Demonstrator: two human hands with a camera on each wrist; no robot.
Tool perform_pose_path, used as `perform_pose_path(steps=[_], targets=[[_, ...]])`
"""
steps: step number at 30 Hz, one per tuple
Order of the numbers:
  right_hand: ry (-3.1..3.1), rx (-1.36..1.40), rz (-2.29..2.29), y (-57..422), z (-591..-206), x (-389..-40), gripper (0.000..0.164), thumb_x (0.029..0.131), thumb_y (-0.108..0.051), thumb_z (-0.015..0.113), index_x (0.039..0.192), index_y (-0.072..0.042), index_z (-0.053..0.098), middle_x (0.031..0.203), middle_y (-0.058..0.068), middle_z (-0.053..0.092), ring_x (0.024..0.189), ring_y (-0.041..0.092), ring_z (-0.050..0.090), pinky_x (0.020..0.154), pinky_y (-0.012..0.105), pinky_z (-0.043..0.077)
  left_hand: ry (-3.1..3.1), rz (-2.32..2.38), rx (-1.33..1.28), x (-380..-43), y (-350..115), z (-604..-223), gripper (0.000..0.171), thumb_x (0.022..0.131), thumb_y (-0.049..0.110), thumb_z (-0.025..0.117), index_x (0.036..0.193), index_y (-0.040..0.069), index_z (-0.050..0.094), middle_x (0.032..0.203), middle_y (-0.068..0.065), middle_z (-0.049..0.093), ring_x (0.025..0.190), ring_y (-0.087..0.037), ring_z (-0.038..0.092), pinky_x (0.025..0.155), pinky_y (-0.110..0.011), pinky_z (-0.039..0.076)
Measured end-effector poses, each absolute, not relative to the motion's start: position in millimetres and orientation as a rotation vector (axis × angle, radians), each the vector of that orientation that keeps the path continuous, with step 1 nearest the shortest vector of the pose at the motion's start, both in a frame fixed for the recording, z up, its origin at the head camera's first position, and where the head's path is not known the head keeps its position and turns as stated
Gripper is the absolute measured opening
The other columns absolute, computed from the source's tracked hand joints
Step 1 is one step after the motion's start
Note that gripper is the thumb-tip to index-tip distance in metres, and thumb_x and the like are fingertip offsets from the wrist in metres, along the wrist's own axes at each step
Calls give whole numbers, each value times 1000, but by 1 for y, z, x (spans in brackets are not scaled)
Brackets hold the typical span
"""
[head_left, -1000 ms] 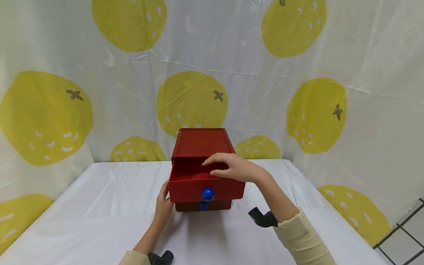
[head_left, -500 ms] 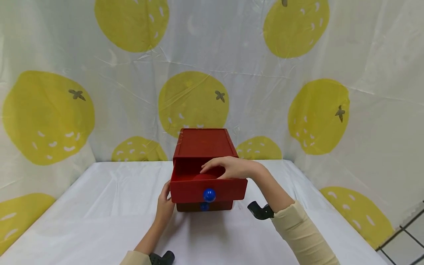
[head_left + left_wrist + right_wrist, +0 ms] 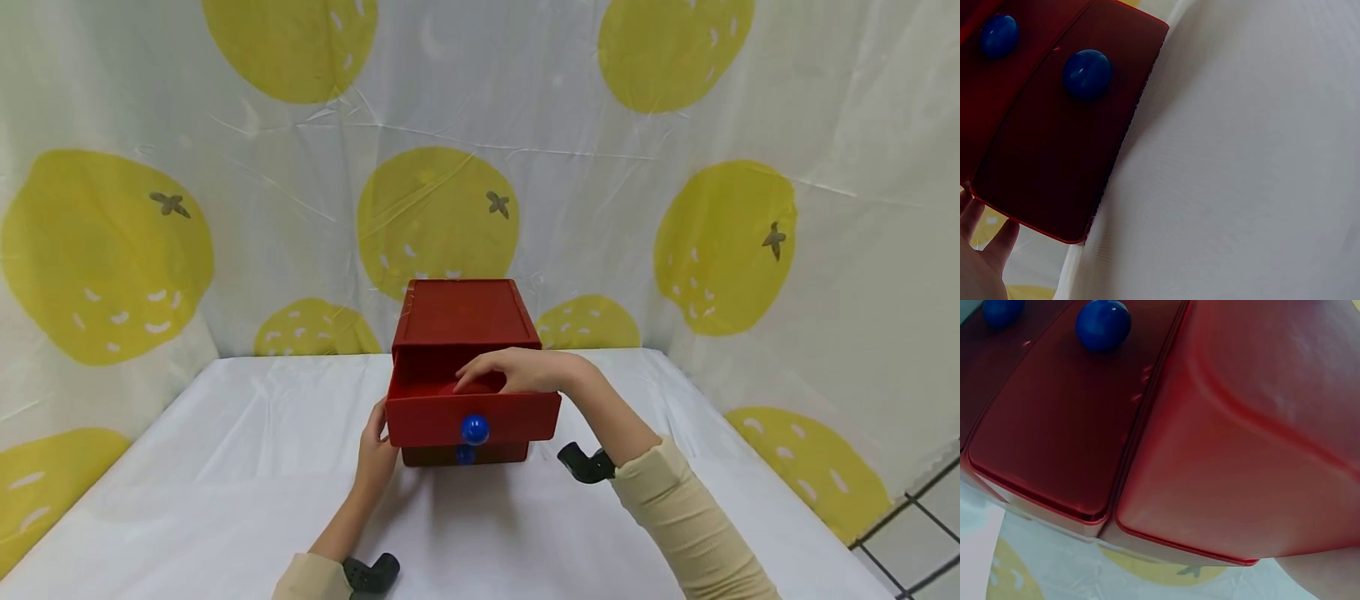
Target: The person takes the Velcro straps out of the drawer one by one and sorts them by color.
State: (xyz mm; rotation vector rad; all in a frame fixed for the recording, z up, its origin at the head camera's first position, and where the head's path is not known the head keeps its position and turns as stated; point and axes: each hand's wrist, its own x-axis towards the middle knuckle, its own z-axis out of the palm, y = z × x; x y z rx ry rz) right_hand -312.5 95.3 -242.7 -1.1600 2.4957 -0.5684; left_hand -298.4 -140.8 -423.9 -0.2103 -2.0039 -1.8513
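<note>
A red drawer cabinet (image 3: 467, 312) with blue knobs stands mid-table, its top drawer (image 3: 427, 422) pulled out. My right hand (image 3: 525, 370) reaches over the drawer's front, fingers curved down around a rounded red object (image 3: 483, 384) lying inside. The drawer front hides the thumb tip and the lower part of this object; its kind does not show. My left hand (image 3: 376, 450) rests against the cabinet's left side with fingers extended. In the left wrist view, fingertips (image 3: 1005, 236) touch the red side edge. A sliver of the right hand (image 3: 1329, 575) shows in the right wrist view.
Below the open drawer, the closed drawer fronts bear blue knobs (image 3: 1087, 74). White cloth (image 3: 247, 467) covers the table. A lemon-print curtain (image 3: 562, 208) hangs close behind, and a black wire grid (image 3: 922, 525) stands at the right edge.
My right hand has sunk lower into the drawer, its fingers coming down around the red object. The left hand has stayed at the cabinet's side. The head view has shifted slightly.
</note>
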Motion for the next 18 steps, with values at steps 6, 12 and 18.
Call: perform_pose_path(steps=[6, 12, 18], targets=[[2496, -1219, -546, 96, -244, -312, 35, 87, -20, 58, 122, -25, 58, 137, -3, 45, 129, 19, 38, 96, 34, 43, -2014, -1844, -215, -297, -141, -425, 46, 90, 4, 49, 135, 6, 39, 138, -12, 43, 131, -25, 36, 97, -46, 42], [2527, -1150, -582, 94, -245, -311, 33, 86, -22, 59, 119, -24, 60, 133, -4, 50, 121, 17, 45, 91, 29, 46, -2009, -1824, -211, -296, -141, -425, 46, 89, 3, 50, 134, 7, 41, 137, -11, 45, 129, -23, 38, 95, -36, 45], [2539, -1109, -577, 92, -245, -311, 36, 81, -28, 64, 116, -27, 59, 134, -7, 47, 122, 15, 42, 92, 31, 45, -2001, -1842, -207, -297, -141, -424, 45, 90, 6, 51, 134, 9, 42, 137, -9, 45, 130, -21, 37, 95, -35, 44]])
